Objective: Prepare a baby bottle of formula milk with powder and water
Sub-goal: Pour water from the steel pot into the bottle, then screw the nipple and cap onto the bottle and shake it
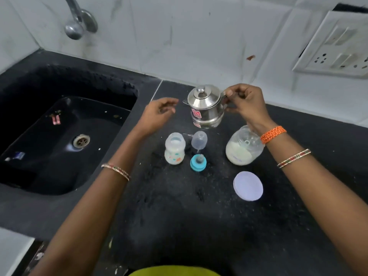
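A small open baby bottle [174, 149] with white powder inside stands on the black counter [179, 212]. Its clear cap [199, 140] and blue teat ring [198, 162] lie just to its right. A lidded steel kettle [206, 105] stands behind them, and my right hand [244, 102] grips its handle. My left hand [159, 114] hovers left of the kettle with loose, parted fingers and holds nothing. An open glass jar of white powder [242, 149] sits under my right wrist, with its round white lid [248, 188] lying flat in front of it.
A black sink [65, 136] with a drain fills the left side, and a tap [76, 22] juts from the tiled wall above it. A switch and socket plate [336, 42] is on the wall at right.
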A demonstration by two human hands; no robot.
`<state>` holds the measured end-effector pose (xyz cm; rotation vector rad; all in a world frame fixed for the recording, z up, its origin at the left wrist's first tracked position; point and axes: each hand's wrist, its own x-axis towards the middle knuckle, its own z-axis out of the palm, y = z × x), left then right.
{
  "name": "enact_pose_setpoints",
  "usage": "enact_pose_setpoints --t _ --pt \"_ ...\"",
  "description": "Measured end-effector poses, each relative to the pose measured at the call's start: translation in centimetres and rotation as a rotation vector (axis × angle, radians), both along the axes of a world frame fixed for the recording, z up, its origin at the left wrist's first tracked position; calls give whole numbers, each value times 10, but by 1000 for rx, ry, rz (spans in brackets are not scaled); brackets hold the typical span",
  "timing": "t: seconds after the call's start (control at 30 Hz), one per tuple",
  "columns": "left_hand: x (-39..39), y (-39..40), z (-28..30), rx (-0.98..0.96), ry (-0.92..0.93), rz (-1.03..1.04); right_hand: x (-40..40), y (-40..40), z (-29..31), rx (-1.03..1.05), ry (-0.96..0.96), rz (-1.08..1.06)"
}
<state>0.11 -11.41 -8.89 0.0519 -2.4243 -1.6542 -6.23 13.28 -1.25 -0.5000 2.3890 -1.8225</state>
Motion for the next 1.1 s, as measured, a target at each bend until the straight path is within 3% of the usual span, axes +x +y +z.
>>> enact_pose_setpoints --t 0.1,0.2,0.37,0.7,0.8,0.9,1.0,1.1 --pt "-45 10 17 -25 -48 -170 -33 -12 -8 -66 -74 -6" --pt "-86 5 9 123 -59 -135 -68 -19 -20 -97 -140 17" --pt "-132 2 -21 195 -157 -85 -113 -24 -49 -14 -205 68" --pt "-150 3 -29 89 -211 -83 -134 -22 -65 48 -340 60" --pt "-139 6 -14 -6 -256 -162 -125 -23 -50 238 -241 9" --pt "-119 6 1 -22 -232 -48 -105 -20 -26 447 84 -61" --pt "-75 7 12 171 -136 65 -61 -18 -1 378 316 -108" --pt "-9 7 2 305 -31 182 -1 -17 2 274 373 -110"
